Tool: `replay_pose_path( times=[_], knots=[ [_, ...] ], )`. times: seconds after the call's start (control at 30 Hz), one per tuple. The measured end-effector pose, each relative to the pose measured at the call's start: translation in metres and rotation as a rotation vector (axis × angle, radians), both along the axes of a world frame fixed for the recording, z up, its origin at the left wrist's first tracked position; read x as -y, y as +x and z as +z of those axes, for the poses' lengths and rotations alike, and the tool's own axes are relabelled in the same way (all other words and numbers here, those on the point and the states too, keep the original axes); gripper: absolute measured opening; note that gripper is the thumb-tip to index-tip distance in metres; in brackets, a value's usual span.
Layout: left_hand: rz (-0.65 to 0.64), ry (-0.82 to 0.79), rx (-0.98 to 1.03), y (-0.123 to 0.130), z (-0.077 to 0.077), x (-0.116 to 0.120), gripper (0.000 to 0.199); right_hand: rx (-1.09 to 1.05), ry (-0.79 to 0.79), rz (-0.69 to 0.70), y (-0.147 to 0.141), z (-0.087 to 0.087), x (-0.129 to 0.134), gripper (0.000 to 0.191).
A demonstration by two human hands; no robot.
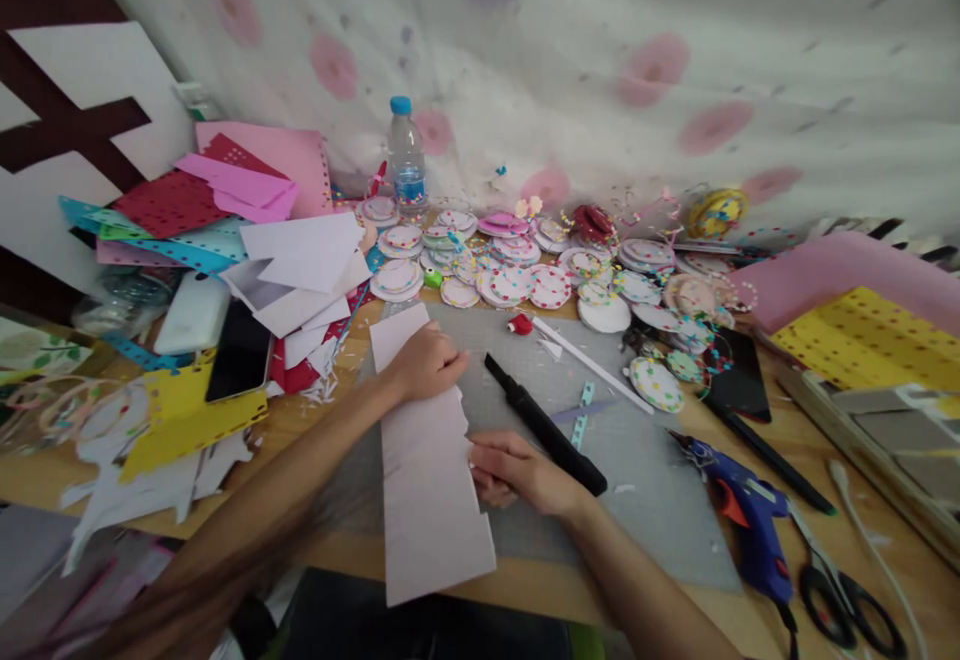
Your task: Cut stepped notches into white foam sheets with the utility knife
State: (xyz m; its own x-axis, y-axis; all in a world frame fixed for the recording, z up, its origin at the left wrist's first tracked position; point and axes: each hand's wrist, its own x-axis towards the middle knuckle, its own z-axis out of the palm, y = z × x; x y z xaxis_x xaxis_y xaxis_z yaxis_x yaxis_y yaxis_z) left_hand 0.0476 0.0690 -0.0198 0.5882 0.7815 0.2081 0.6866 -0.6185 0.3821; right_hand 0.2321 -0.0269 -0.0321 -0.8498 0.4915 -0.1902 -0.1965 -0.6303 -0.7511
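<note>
A long white card [431, 510] with a notched right edge lies over the grey cutting mat [652, 500], its lower end past the table's front edge. Across the card's upper part rests my left hand [426, 362], its fingers curled and what is under them hidden. My right hand [517, 470] pinches the card's right edge about midway down. Right of the card, a black craft knife [551, 430] lies diagonally on the mat. Near it are a white strip [592, 365], a small light-blue piece [583, 413] and a small red item [519, 324].
Stacked decorated paper discs [514, 285] line the back, beside a water bottle [407, 160]. Coloured sheets, a phone [240, 352] and paper scraps crowd the left. At right lie a blue glue gun [754, 520], scissors [844, 590] and a white cable [877, 540].
</note>
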Motion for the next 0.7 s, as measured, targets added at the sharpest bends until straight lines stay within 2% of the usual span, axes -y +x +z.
replay_pose_path(
  times=[0.13, 0.23, 0.37, 0.43, 0.47, 0.57, 0.63, 0.7],
  knots=[
    [0.068, 0.039, 0.068, -0.005, 0.005, -0.006, 0.046, -0.130, -0.081, -0.089, -0.009, 0.003, 0.001, 0.042],
    [0.102, 0.067, 0.092, -0.007, 0.008, -0.008, 0.046, -0.198, -0.104, -0.147, -0.005, 0.006, -0.003, 0.042],
    [0.052, 0.093, 0.054, -0.008, 0.008, -0.003, 0.047, -0.290, -0.013, -0.239, 0.016, 0.014, -0.005, 0.038],
    [0.000, 0.103, 0.013, -0.008, 0.005, 0.001, 0.047, -0.216, 0.104, -0.228, 0.033, 0.024, 0.000, 0.036],
    [-0.031, 0.107, -0.008, -0.008, 0.004, 0.003, 0.046, -0.131, 0.172, -0.176, 0.042, 0.030, 0.005, 0.037],
    [-0.124, 0.115, -0.064, -0.005, 0.002, 0.003, 0.046, 0.246, 0.386, 0.192, 0.067, 0.050, 0.028, 0.039],
    [-0.166, 0.119, -0.085, -0.001, 0.002, 0.002, 0.046, 0.545, 0.534, 0.389, 0.075, 0.056, 0.051, 0.032],
    [-0.195, 0.119, -0.088, 0.001, 0.005, 0.005, 0.043, 0.779, 0.688, 0.470, 0.076, 0.055, 0.075, 0.022]
  ],
)
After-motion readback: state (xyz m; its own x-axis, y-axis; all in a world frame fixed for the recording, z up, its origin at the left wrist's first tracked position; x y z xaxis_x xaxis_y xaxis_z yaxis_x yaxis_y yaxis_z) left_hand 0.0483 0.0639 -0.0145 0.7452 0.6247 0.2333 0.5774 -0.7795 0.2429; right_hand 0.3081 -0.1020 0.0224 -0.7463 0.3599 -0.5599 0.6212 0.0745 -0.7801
